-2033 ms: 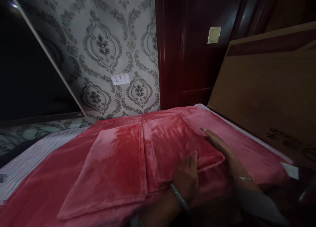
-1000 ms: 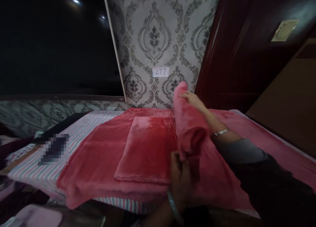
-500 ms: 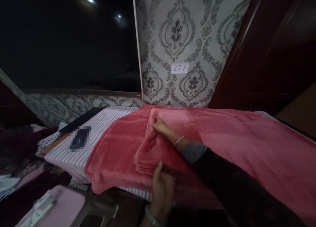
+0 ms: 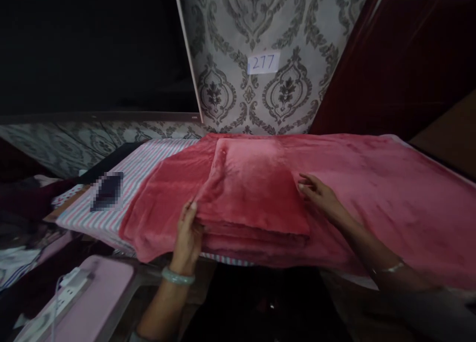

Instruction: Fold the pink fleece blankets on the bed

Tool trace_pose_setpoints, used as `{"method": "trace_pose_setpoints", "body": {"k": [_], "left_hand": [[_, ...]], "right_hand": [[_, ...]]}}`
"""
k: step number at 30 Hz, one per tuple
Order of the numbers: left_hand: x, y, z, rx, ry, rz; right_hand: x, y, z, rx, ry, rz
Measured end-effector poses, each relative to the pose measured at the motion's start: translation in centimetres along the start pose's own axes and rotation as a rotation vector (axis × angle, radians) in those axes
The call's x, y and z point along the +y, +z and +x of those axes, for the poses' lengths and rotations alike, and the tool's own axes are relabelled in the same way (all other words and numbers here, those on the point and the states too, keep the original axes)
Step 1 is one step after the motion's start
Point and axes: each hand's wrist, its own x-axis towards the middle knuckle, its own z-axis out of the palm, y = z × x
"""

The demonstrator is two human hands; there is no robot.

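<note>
A pink-red plush blanket, folded into a thick rectangle, lies on more of the same plush cloth. At its front left corner is my left hand, wearing a pale green bangle; the thumb lies on top and the fingers close round the edge. My right hand is at the right edge of the fold, fingers apart and slightly bent, fingertips close to the cloth. Whether they touch it I cannot tell. The spread plush cloth reaches far to the right. Striped cloth shows beneath on the left.
A dark, pixelated item lies on the striped cloth. At lower left, a power strip rests on a pink stool. A large television and a paper marked 277 are on the wall behind.
My right hand has left the fold's back left corner for its right edge. My left hand has moved left to the front left corner. The folded blanket's top now lies flatter. The view has tilted down.
</note>
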Motion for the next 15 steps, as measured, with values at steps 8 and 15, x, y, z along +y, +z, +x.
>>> {"method": "trace_pose_setpoints", "body": {"k": [8,15], "left_hand": [[2.4,0.3,1.0,-0.085,-0.066,0.412],[3.4,-2.6,2.5,0.006,0.076,0.891]], "right_hand": [[-0.4,0.3,-6.6,-0.132,0.263,0.198],[-0.6,1.0,-7.0,-0.212,0.277,0.250]]}}
